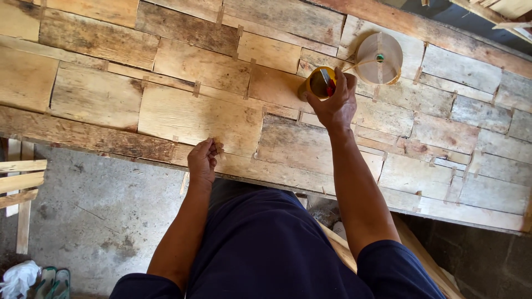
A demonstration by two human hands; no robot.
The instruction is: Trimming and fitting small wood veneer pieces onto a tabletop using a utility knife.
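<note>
Rough concrete floor (111,221) below, and above it a tabletop (183,119) covered with pieced veneer sheets joined by short strips of brown tape.

Right fingers (339,83) curled and clamped over a yellow tape dispenser (320,82) with a red part at its mouth, pressed down on the veneer toward the far edge of the tabletop. Right hand (335,105) arched above it, wrist and forearm reaching straight out from the body. Just beyond, touching or nearly touching the dispenser, a large roll of brown paper tape (379,57) lying flat, with a thin strand running from it toward the dispenser.

Left fingers (213,147) pinched together on a small piece of tape (217,145) close to the near edge of the tabletop, left hand (202,160) resting partly over that edge.

Likely troubles, judged from this: strand from the roll twisting or snapping if pulled sideways; dispenser sliding on the dry wood and shifting a loose sheet, opening a seam; small strip folding on itself or sticking crooked across a joint, since only fingertips steady it. Sheets near the front edge overhanging a little, so a heavy press could crack or lift them.

Sandals (54,279) and a white cloth (19,277) on the floor at lower left.
</note>
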